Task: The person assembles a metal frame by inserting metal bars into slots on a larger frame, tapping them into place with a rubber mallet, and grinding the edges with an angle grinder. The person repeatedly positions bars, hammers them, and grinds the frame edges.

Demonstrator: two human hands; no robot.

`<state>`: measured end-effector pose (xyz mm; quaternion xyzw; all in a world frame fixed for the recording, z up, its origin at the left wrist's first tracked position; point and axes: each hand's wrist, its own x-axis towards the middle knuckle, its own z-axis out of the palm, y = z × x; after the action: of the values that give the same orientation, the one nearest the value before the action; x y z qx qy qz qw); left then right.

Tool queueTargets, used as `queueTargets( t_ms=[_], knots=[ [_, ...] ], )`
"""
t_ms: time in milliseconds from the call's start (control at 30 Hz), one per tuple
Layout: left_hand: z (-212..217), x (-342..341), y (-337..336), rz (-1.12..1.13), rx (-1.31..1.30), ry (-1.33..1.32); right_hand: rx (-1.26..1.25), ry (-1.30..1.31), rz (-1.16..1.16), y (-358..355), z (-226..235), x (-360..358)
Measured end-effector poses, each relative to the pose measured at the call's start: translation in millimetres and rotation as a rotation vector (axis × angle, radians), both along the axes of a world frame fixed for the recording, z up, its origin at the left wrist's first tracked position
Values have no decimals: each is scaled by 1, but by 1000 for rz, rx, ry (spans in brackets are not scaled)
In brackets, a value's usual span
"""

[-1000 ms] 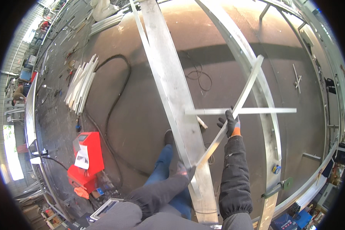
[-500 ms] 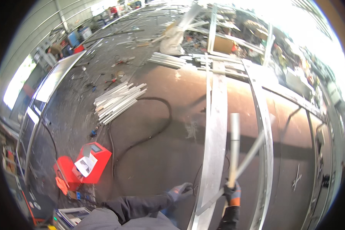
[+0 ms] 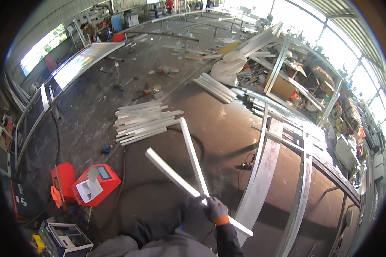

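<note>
Metal bars [image 3: 188, 171], two pale flat lengths crossed in an X, sit right in the right hand [image 3: 216, 210], gloved fingers closed around them at the crossing. One bar runs up and away from the hand, the other slants from upper left, past the hand, to lower right. The left hand is hidden behind the dark sleeve; I cannot tell its state. To the hand's right lies the curved metal frame [image 3: 266, 171]. Far out to its upper left sits a pile of cut bars [image 3: 143, 121], to its left a red machine [image 3: 96, 183]. Half a second ago the view pointed lower and the bars stood nearly upright by the frame; now they tilt over the dark floor.
</note>
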<state>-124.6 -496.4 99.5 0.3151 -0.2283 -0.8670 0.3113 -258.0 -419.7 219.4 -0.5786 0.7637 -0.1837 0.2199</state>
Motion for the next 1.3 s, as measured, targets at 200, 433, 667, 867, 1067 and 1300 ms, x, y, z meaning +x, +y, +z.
queueTargets(
  t_ms=[200, 433, 667, 867, 1067, 1300],
  knots=[
    [46, -83, -219, 315, -407, -375, -436, -306, -275, -116, 41, -137],
    [78, -238, -449, 615, 82, -409, -169, -331, -451, -220, 23, -302],
    [98, -357, -581, 811, 224, -357, -78, -730, -147, -435, -4, -387],
    [27, -392, -729, 816, 211, -217, 224, -1153, -324, -594, -36, -503],
    [-62, -353, -889, 1319, 356, 117, 372, -1192, -718, -730, -119, -585],
    [-43, -352, -979, 1387, 410, -384, 280, -1095, -913, -938, -253, -698]
  ],
)
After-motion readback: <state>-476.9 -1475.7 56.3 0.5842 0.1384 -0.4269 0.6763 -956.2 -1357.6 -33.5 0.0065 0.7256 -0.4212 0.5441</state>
